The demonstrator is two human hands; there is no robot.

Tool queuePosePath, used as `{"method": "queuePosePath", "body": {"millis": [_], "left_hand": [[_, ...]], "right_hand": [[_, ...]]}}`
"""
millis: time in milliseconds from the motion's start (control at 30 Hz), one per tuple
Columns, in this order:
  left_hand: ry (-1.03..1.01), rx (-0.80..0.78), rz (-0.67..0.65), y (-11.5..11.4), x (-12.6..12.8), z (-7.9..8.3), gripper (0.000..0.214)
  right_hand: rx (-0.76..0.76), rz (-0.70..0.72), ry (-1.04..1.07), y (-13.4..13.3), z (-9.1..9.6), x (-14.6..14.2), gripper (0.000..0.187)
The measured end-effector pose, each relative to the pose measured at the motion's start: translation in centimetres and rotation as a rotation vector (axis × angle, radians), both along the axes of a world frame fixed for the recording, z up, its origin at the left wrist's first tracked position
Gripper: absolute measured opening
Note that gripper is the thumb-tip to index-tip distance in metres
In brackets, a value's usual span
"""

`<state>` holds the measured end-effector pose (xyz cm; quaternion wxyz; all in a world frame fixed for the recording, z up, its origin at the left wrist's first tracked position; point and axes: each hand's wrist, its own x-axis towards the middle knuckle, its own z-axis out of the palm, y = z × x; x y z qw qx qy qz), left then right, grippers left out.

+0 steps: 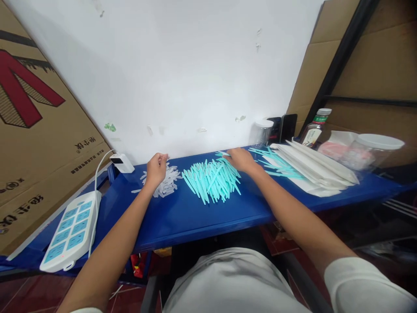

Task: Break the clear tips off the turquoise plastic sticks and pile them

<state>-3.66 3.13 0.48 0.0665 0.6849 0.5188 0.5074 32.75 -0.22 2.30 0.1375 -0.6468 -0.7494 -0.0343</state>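
I'd pinch the slim teal plastic-looking sticks [211, 180], likely light and stiff, mid-length; whether left grip [162, 159] or right grip [239, 159] is clenched, I can't tell.

Bright, diffuse light spreads over the white wall [195, 78] from a source outside the frame; the space beneath the blue table [195, 222] lies in shadow. Wide-angle distortion slants the cardboard box [45, 143] near the left edge. Detail softens among the turquoise sticks [211, 180]; the lower right is dim and blurred.
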Motion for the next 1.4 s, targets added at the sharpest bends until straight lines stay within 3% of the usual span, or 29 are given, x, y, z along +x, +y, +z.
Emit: {"method": "queuePosePath", "body": {"millis": [100,367,467,567,767,867,933,1000,1167,1267,1400], "left_hand": [[0.193,0.037,0.037,-0.4,0.4,-0.1,0.033],[0.262,0.027,0.050,-0.6,0.0,0.2,0.033],[0.343,0.015,0.055,-0.3,-0.4,-0.1,0.036],[0.548,-0.034,0.073,-0.2,-0.7,-0.6,0.039],[0.852,-0.239,0.151,-0.7,-0.9,-0.8,0.047],[0.831,-0.169,0.196,-1.4,-0.7,-0.2,0.057],[0.726,-0.052,0.139,-2.0,0.1,0.4,0.057],[0.579,0.037,-0.008,-2.9,1.6,0.9,0.053],[0.414,0.058,-0.367,-5.9,6.4,0.9,0.041],[0.492,0.008,-0.441,-7.0,8.0,0.2,0.041],[0.497,-0.035,-0.474,-7.3,8.3,-0.2,0.047]], "right_hand": [[-0.014,-0.135,-0.101,-0.2,-0.2,-0.1,0.045],[-0.082,-0.064,-0.149,-1.3,-0.7,-1.6,0.049],[-0.083,-0.054,-0.099,-1.0,-0.2,-0.6,0.050],[-0.076,-0.057,0.017,-0.3,0.2,1.2,0.047],[-0.137,0.183,0.242,0.6,-0.1,2.5,0.036],[-0.160,0.336,0.363,0.2,-0.1,1.4,0.030],[-0.202,0.464,0.451,-0.4,0.2,0.4,0.036],[-0.255,0.594,0.525,-1.1,0.5,-0.7,0.040],[-0.389,0.820,0.626,-2.6,0.6,-3.2,0.045],[-0.502,0.867,0.699,-3.2,0.2,-4.2,0.038],[-0.618,0.866,0.798,-3.4,-0.2,-4.8,0.034]]}}
